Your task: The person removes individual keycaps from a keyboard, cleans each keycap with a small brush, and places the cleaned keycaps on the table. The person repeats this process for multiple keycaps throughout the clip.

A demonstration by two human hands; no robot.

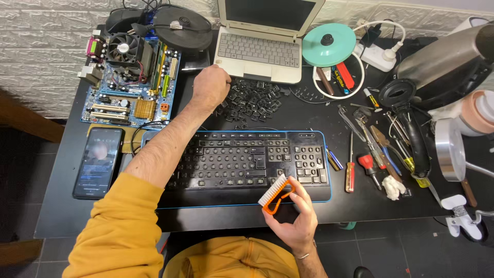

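Fingers of my right hand [293, 216] curl round an orange plastic brush [276, 194], white bristles up, just at the near edge of the black keyboard [242, 159] with its blue rim. Left hand [210, 85] lies knuckles-up at a heap of loose black keycaps [253, 100]; its fingertips are hidden, so I cannot tell their grip. Beyond sits a white laptop [262, 36], its screen cut off.

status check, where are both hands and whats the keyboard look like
Left hand closed, knuckles down at the loose keycap pile. Right hand grips orange brush over black keyboard, many caps off. Nothing between brush and keys.
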